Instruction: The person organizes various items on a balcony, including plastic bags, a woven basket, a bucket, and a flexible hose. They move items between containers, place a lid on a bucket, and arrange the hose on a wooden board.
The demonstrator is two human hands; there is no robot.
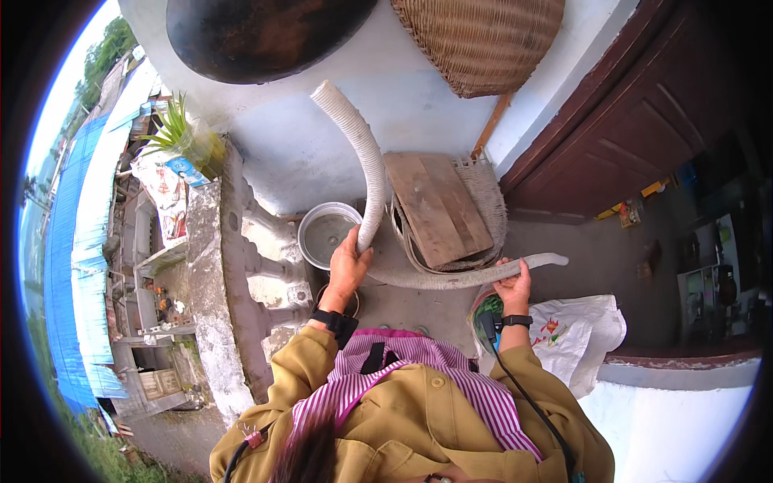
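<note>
A long, off-white corrugated flexible hose (pixel 369 175) is in both hands. My left hand (pixel 349 264) grips it at the bend, where one length rises in a curve toward the wall. From that bend, the other length runs rightward, low in front of me. Near its right end my right hand (pixel 512 284) is closed around it, with the tip sticking out past the fingers. Behind my left hand stands a round, pale basin (pixel 309 249). A wooden board (pixel 432 205) lies on a woven basket (pixel 483 190) just beyond the right-hand length.
A stone balustrade (pixel 208 290) runs along the left, with a potted plant (pixel 205 148) on top. On the wall hang a dark round pan (pixel 266 36) and a wicker basket (pixel 489 42). At right are a dark red door (pixel 616 139) and a white sack (pixel 580 338).
</note>
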